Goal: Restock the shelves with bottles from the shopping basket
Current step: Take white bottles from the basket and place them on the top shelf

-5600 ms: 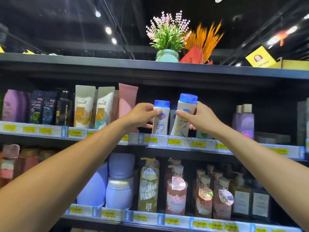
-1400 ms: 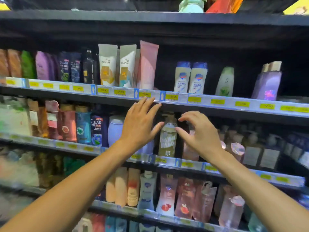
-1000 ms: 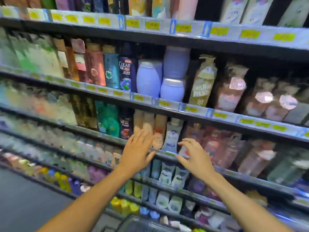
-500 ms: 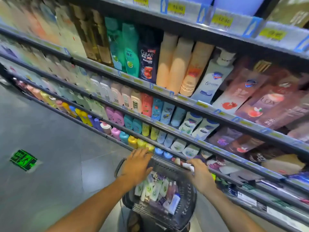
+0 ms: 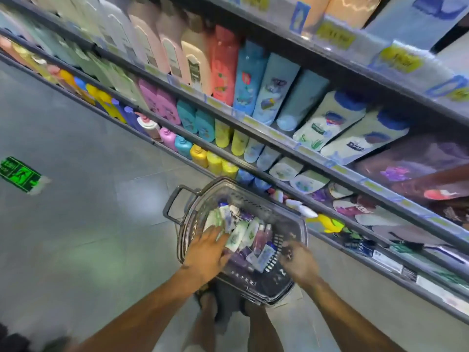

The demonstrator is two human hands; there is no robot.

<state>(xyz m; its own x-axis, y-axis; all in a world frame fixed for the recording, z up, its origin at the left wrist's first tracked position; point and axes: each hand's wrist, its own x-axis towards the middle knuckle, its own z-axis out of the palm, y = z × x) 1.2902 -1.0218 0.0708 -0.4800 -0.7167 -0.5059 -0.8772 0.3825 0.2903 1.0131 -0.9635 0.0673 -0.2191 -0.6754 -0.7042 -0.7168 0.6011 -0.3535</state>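
A dark plastic shopping basket (image 5: 291,219) stands on the floor in front of the shelves, holding several small bottles (image 5: 241,235) in white, green and purple. My left hand (image 5: 205,252) reaches into the basket's left side, its fingers spread over the bottles. My right hand (image 5: 299,260) hovers over the basket's right rim with loosely bent fingers and nothing in it. The picture is motion-blurred, so I cannot tell whether the left fingers touch a bottle.
Sloping shelves (image 5: 279,138) packed with coloured bottles run from upper left to lower right, close beside the basket. Grey tiled floor (image 5: 88,199) lies to the left, with a green exit sign sticker (image 5: 19,174). My legs are below the basket.
Both hands let go of the white bottles on the upper shelf and dropped down past the lower shelves. The view tilted down, and the hands now reach the basket.
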